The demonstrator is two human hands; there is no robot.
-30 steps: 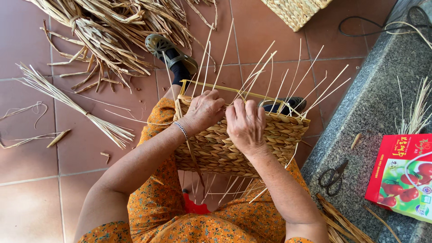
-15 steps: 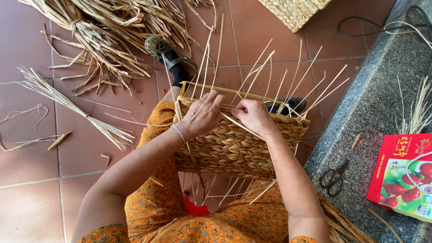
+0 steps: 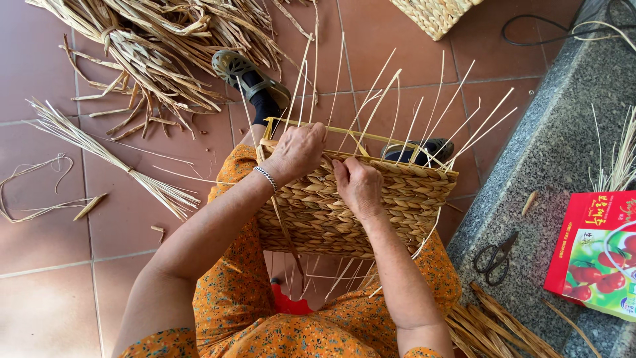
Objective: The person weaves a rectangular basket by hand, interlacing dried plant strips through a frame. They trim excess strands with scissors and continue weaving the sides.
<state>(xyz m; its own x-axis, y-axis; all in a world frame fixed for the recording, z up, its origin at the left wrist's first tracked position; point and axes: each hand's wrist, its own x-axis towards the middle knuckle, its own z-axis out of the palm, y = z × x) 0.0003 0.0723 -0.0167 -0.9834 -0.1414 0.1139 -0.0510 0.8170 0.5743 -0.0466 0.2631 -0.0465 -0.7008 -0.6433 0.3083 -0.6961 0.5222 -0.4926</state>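
A half-woven straw basket (image 3: pixel 404 205) rests on my lap, built around a yellow frame, with several thin upright stakes (image 3: pixel 397 109) fanning out above its rim. My left hand (image 3: pixel 297 152) grips the top left edge of the weave, a silver bracelet on its wrist. My right hand (image 3: pixel 358 187) presses against the woven wall near the middle of the rim, fingers curled on a strand. Both feet in dark sandals (image 3: pixel 246 71) show beyond the basket.
A pile of dried straw (image 3: pixel 152 46) and a loose bundle (image 3: pixel 99 152) lie on the red tile floor at left. A granite ledge (image 3: pixel 563 132) at right carries black scissors (image 3: pixel 493 253), a red box (image 3: pixel 593 255) and straw. Another woven basket (image 3: pixel 437 13) stands at top.
My right hand has moved from the rim down and left onto the woven wall. My left hand stays on the top left edge.
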